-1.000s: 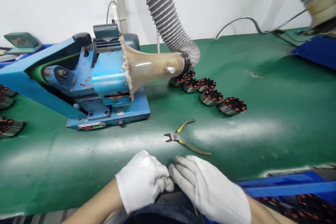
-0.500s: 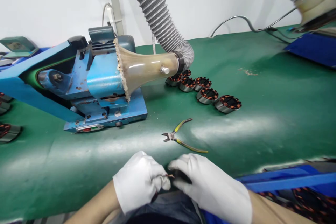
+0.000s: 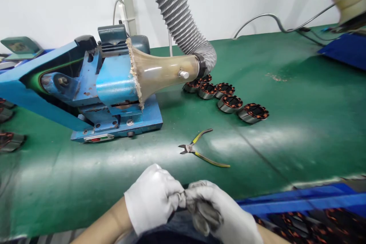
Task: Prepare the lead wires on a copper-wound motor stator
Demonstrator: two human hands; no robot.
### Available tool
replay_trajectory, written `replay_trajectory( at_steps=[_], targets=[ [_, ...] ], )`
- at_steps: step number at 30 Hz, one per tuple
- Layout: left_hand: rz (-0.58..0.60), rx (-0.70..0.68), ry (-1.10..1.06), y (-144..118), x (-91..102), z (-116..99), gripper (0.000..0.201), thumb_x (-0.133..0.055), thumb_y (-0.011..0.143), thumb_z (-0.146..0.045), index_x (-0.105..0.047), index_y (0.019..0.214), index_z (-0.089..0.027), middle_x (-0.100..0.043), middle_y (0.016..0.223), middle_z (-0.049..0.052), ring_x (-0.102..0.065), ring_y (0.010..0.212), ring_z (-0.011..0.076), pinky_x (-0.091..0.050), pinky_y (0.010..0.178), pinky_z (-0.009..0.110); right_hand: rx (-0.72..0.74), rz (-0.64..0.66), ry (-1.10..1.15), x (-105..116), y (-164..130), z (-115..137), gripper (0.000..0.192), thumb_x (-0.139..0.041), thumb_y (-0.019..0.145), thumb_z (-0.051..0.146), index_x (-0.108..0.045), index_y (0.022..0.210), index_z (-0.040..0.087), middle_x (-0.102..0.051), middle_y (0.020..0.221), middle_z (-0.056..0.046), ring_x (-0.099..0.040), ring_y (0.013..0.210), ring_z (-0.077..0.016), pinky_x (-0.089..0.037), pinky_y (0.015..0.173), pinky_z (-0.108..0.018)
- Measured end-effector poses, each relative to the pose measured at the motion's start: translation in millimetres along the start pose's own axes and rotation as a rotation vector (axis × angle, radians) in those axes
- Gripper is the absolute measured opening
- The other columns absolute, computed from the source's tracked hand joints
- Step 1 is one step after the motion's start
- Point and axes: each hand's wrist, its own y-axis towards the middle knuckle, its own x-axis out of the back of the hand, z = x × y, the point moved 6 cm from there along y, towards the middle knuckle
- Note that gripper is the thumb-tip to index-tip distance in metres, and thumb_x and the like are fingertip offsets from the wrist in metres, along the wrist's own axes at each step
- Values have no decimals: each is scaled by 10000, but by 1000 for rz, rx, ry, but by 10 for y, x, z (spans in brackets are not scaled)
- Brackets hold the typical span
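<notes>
1. Nearest the camera, the left hand in a white cotton glove [image 3: 153, 194] and the right hand in a white cotton glove [image 3: 220, 213] meet at the near edge of the green-matted workbench [image 3: 286, 95]. Both are curled shut, fingertips pinched together on something small between them; what it is stays hidden behind the gloves, and the right glove's fingers look grey with grime.
2. My judgement: the step in hand is fine fingertip work on that small piece, held low over the lap. The next move calls for a steady pinch and a clear look at the piece.
3. To the right, below the bench edge, a blue plastic bin [image 3: 286, 204] holds dark copper-wound parts, partly blurred.
4. Just beyond the hands, small yellow-handled side cutters [image 3: 197, 148] lie open on the mat, untouched.
5. Farther back, a row of round steel stators with copper windings [image 3: 228, 97] lies on the mat.
6. Left of them stands a blue belt grinder [image 3: 114, 91] with a clear funnel hood [image 3: 162, 74] joined to a grey ribbed extraction hose [image 3: 183, 19].
</notes>
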Motion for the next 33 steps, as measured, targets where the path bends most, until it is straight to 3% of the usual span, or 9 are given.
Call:
replay_trajectory(
  at_steps=[6, 10, 15, 19, 21, 24, 27, 30, 33],
  targets=[
    [-32, -5, -123, -25, 38, 25, 232, -468, 720, -55, -632, 690, -216, -684, 623, -65, -552, 562, 86, -367, 668, 231, -82, 24, -87, 280, -69, 54, 200, -506, 701, 272, -535, 522, 189, -503, 408, 27, -484, 387, -130, -414, 444, -249],
    [-43, -10, -148, -27, 38, 30, 230, -480, 673, -42, -644, 684, -203, -681, 600, -59, -551, 547, 80, -384, 656, 207, 387, -164, -467, 320, -54, 270, 104, -574, 772, 170, -675, 763, 196, -689, 698, -17, -619, 653, -165, -471, 639, -264],
    [-55, -37, -169, -14, 33, 13, 225, -485, 675, -41, -655, 676, -188, -705, 623, -38, -594, 576, 74, -399, 654, 172, 790, -311, -423, 143, -65, 264, 223, -528, 887, 279, -666, 731, 200, -710, 672, -31, -652, 619, -154, -512, 633, -252],
    [-73, -38, -157, -38, 39, 13, 220, -462, 711, -74, -640, 662, -195, -692, 608, -38, -592, 574, 91, -395, 657, 207, 645, -510, -445, 211, -177, 307, 288, -533, 842, 233, -599, 563, 207, -651, 535, -1, -610, 498, -147, -485, 501, -230],
    [-81, -33, -157, -51, 54, 13, 236, -443, 732, -95, -643, 664, -202, -699, 614, -37, -586, 556, 97, -392, 653, 226, 437, -703, -449, 472, -289, 352, 332, -528, 807, 273, -529, 478, 227, -563, 414, 35, -545, 384, -140, -423, 380, -221],
    [-92, -27, -177, -56, 77, 5, 245, -437, 725, -101, -650, 653, -198, -713, 617, -34, -589, 534, 94, -400, 648, 219, 320, -979, -542, 945, -428, 465, 228, -539, 784, 341, -610, 599, 229, -664, 522, 10, -633, 480, -196, -493, 465, -269],
    [-117, -6, -205, -44, 78, 10, 245, -440, 690, -67, -647, 631, -185, -725, 622, -31, -610, 551, 90, -417, 661, 191, 504, -836, -981, 1049, -182, 555, 234, -505, 823, 363, -671, 789, 201, -735, 791, -63, -682, 717, -249, -521, 705, -354],
    [-145, 40, -219, -29, 59, 37, 249, -443, 671, -43, -653, 634, -173, -737, 653, -18, -621, 578, 94, -427, 675, 180, 612, -739, -1309, 971, 155, 453, 611, -552, 782, 550, -576, 1162, 72, -615, 1193, -215, -545, 1114, -349, -432, 917, -465],
    [-137, 92, -231, -29, 47, 50, 264, -458, 666, -21, -674, 662, -172, -731, 663, -18, -611, 591, 93, -426, 685, 176, 575, -775, -1361, 943, 342, 334, 689, -575, 743, 609, -579, 1168, 66, -639, 1083, -225, -564, 1032, -375, -435, 855, -499]
  ],
)
